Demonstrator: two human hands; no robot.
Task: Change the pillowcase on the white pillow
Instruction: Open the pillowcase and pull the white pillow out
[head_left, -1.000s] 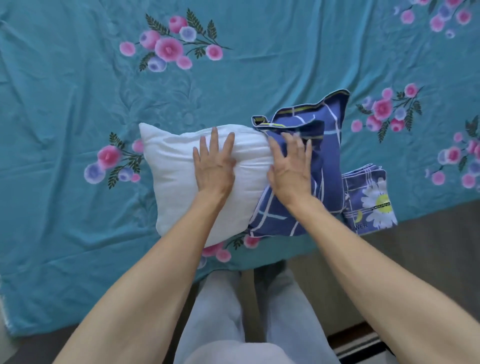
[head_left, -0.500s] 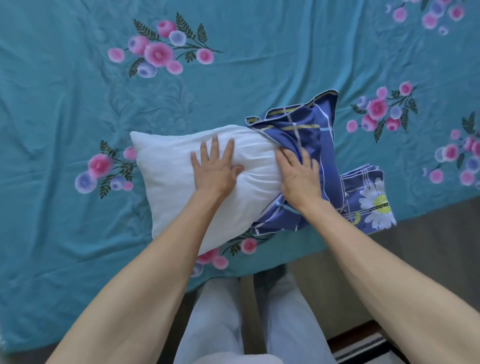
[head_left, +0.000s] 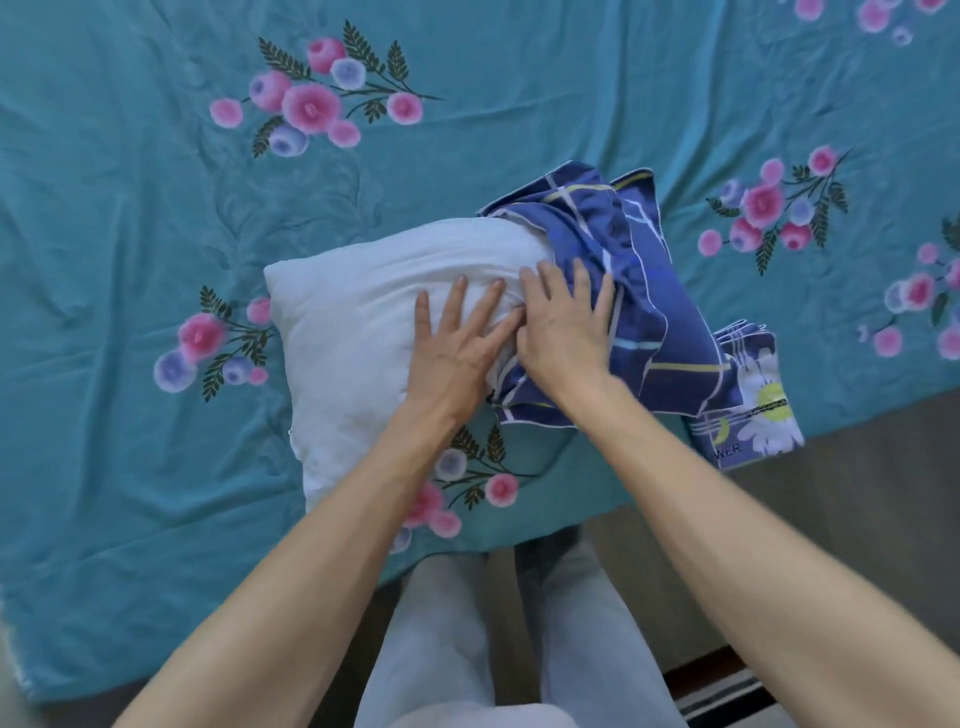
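Pressing a white pillow (head_left: 363, 332) flat on the teal floral bedsheet (head_left: 130, 171), its right end inside a bunched blue plaid pillowcase (head_left: 639, 291).

The left hand (head_left: 457, 348) lies on the pillow's middle with fingers straight and spread; the right hand (head_left: 566, 322), touching it, rests with spread fingers on the pillowcase's gathered edge. A folded blue daisy-print pillowcase (head_left: 748, 395) lies just right of it, at the sheet's near edge. Bare sheet stretches left and far; the near pillow corner stops short of that edge.

One pillow (head_left: 363, 332), two pillowcases (head_left: 639, 291).
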